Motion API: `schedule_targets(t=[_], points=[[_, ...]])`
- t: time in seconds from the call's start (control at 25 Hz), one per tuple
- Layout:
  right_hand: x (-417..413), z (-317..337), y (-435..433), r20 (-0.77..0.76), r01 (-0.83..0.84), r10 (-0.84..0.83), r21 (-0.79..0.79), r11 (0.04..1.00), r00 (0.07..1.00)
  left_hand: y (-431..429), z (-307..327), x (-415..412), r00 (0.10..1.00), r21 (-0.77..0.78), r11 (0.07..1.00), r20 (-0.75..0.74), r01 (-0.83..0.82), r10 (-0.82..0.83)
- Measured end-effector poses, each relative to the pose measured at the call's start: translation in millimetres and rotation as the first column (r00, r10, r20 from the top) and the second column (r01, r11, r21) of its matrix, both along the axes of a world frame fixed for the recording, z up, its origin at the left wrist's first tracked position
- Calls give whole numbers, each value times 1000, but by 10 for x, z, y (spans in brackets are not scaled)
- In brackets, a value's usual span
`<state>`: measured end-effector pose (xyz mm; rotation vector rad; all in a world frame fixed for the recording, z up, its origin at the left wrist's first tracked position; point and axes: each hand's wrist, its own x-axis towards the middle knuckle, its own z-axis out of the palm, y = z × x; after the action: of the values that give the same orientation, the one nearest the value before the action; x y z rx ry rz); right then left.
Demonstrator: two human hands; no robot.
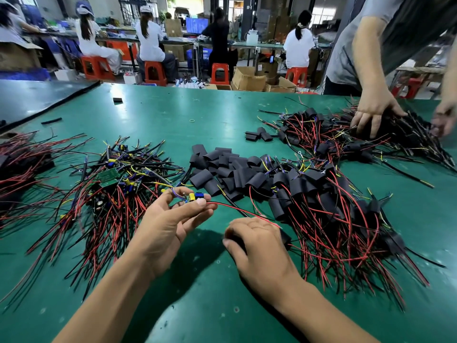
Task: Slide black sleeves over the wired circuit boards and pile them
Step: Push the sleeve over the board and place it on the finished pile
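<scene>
head view: the left hand point(170, 219) is raised just off the green table point(197, 280), palm turned inward. its thumb and forefinger pinch a small circuit board point(194, 197) carrying blue and yellow parts, and the other fingers fan loosely below. the board's red wire point(237, 210) runs right and toward the person, ending at the top of the right hand point(259, 243). that line looks like the axis the sleeve must travel.

the right hand lies knuckles up, low on the table, its fingers curled round a dark piece that pokes out at its far side, apparently a black sleeve point(285, 239). whether the wire ends have entered it cannot be told. the board lies up and to the left of those fingers. the right hand is nearer the wire tips and the left is nearer the board.

loose sleeves point(222, 167) are heaped just beyond both hands, bare boards point(116, 179) lie in a tangle to the left, and the sleeved pile point(333, 206) is to the right. another person's hand point(373, 112) presses on a far bundle.
</scene>
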<state>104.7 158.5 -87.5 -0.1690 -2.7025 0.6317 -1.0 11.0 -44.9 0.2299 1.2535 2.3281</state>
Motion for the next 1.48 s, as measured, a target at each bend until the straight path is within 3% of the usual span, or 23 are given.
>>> schedule_targets(t=[0.16,0.36,0.6,0.76,0.96,1.2,1.48], points=[[-16,15,71,-40,-55,54,-6,998,998,-7,33,18,994,-2,996,-64,-94,93],[4,53,169,-18,-47,47,-20,999,999,-47,-16,-75,970,-52,968,-24,-244,243],[2,71,151,-145,47,-95,-302,952,985,-66,-88,-85,965,-88,962,-71,-259,253],[14,104,168,-149,13,-54,-264,964,987,-47,-80,-82,979,-70,977,-38,-204,202],[9,90,146,-59,-93,81,-264,960,995,15,-106,-48,989,-123,982,-46,-146,141],[6,110,186,13,-100,104,-172,980,994,-24,-65,-66,969,-81,969,-103,-234,225],[44,174,299,249,-113,140,-118,987,958,-78,-136,-90,925,-261,902,-261,-344,277]])
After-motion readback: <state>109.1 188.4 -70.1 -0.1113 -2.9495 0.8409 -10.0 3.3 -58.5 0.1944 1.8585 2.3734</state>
